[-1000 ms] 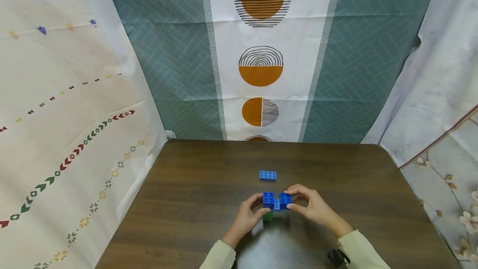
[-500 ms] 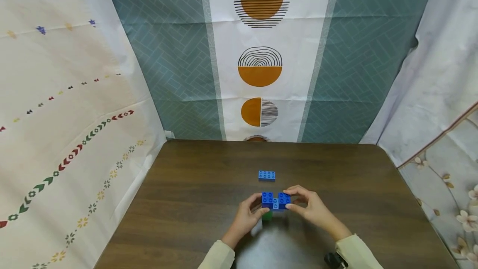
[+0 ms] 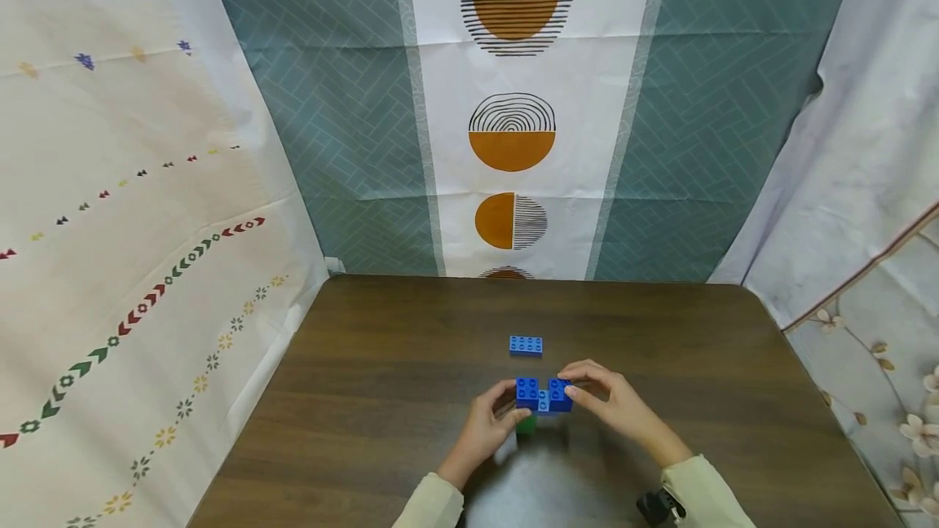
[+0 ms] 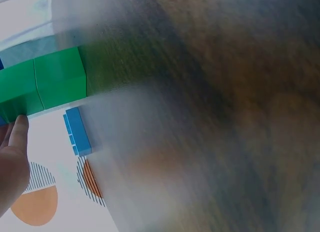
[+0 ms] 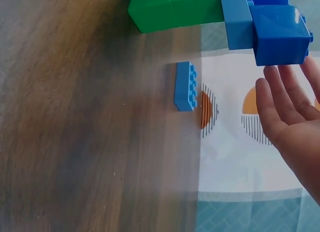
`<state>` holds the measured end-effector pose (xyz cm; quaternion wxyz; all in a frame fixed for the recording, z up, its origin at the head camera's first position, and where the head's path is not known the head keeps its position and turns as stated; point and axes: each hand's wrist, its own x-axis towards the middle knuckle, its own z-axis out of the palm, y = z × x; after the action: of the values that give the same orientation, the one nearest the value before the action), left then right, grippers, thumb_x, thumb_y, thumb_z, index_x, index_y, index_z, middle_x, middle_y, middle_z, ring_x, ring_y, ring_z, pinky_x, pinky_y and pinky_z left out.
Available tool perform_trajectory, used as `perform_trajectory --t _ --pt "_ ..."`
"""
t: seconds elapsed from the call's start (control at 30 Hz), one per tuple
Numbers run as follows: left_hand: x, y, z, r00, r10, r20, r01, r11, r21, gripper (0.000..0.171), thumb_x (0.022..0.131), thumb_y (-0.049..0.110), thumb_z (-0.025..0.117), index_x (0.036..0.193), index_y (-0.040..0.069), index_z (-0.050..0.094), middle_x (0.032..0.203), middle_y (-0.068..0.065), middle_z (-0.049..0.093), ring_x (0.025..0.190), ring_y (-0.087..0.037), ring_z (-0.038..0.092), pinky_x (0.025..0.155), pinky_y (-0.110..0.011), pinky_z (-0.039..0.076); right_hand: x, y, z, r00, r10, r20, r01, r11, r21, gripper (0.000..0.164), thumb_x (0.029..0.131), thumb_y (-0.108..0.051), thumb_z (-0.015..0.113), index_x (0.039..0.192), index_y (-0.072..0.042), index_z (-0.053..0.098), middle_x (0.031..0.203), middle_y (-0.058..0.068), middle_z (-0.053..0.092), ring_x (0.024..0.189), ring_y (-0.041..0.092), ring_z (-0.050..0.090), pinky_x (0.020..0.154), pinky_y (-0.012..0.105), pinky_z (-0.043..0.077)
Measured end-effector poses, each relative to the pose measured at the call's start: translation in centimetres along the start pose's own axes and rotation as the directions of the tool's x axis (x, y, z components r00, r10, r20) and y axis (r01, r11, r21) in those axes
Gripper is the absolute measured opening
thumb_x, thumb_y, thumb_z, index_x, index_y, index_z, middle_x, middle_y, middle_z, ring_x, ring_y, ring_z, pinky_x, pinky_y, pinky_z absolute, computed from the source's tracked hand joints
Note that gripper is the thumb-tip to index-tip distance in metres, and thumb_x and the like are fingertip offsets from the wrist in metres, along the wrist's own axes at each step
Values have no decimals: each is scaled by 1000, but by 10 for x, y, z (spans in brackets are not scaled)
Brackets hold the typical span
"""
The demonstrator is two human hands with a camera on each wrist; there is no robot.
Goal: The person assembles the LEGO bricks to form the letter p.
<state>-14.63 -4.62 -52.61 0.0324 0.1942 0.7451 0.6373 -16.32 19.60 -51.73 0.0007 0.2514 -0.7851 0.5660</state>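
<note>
A stack of toy building bricks stands on the table. Two green bricks [image 5: 175, 9] are one above the other at its base, a light blue brick [image 5: 237, 21] lies across them, and two dark blue bricks [image 3: 526, 391] sit on its ends with a gap between. My left hand [image 3: 480, 430] holds the left dark blue brick, thumb in front and fingers behind; a fingertip [image 4: 21, 124] shows against the upper green brick in the left wrist view. With thumb and index finger my right hand [image 3: 612, 407] pinches the right dark blue brick [image 3: 559, 398], the thumb at its top corner.
Behind the stack, a loose light blue brick [image 3: 526, 345] with studs upward lies on the brown wooden table [image 3: 411, 332]. Patterned cloths hang past the table's back edge and on both sides. A dark strap device [image 3: 659, 505] is on the right wrist.
My right thumb has risen from the right dark blue brick's lower front to its top corner. My left hand, the stack and the loose brick have stayed in place.
</note>
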Motion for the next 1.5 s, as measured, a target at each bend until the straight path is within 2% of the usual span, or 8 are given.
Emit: perform_trajectory --t 0.13,0.3,0.53,0.67,0.93,1.1,1.33,1.5 --pt "0 -3 0 1000 -9 4 9 1000 0 30 90 0 65 118 -6 58 115 -25 63 113 -44 57 94 -46 48 6 2 -2 999 22 -36 -22 1000 8 25 97 -9 57 121 -7 63 118 15 61 107 21 60 90 20 50" --pt "2 -22 3 1000 -18 -6 18 1000 -1 32 90 1 65 120 -4 58 116 -25 62 114 -42 56 95 -44 48 20 5 -1 995 42 -92 -41 999 11 29 95 -10 60 124 -7 61 120 14 62 109 32 60 90 20 50" --pt "4 -35 2 1000 -23 -10 23 1000 -6 33 89 6 67 121 1 59 118 -19 64 115 -36 58 95 -37 49 46 20 0 989 77 -127 -76 997 14 41 93 -13 65 131 -3 55 125 16 60 114 35 57 90 20 49" --pt "3 -31 2 1000 -16 -6 16 1000 0 32 89 2 66 121 -2 58 116 -22 63 114 -39 58 95 -40 49 57 30 1 991 89 -104 -87 996 32 44 92 -13 67 132 -2 53 127 19 58 115 39 55 91 23 50" --pt "-1 -2 -1 1000 -23 13 23 1000 3 30 90 2 64 120 -4 58 116 -24 63 114 -41 57 95 -39 50 74 56 3 987 137 -80 -129 987 91 49 89 3 65 135 6 48 130 29 53 118 49 49 86 26 53" --pt "0 -4 -2 1000 -10 10 10 1000 -8 31 90 1 65 119 -5 58 115 -24 63 114 -41 57 95 -36 50 77 48 5 972 230 -51 -223 968 118 53 89 3 65 137 9 44 133 33 48 121 51 45 90 41 53" --pt "1 -5 -1 1000 4 12 -3 1000 -23 32 89 -1 65 119 -7 57 115 -27 62 113 -43 57 95 -40 50 85 86 12 945 323 -53 -316 942 112 58 89 -2 67 140 5 42 136 29 48 123 43 48 95 48 50" --pt "1 -6 -1 1000 2 14 -1 999 -34 32 89 -1 65 119 -8 57 116 -27 62 113 -44 56 95 -45 48 88 95 16 929 367 -52 -361 928 96 58 88 -3 69 139 6 43 136 29 49 121 43 50 97 50 48"
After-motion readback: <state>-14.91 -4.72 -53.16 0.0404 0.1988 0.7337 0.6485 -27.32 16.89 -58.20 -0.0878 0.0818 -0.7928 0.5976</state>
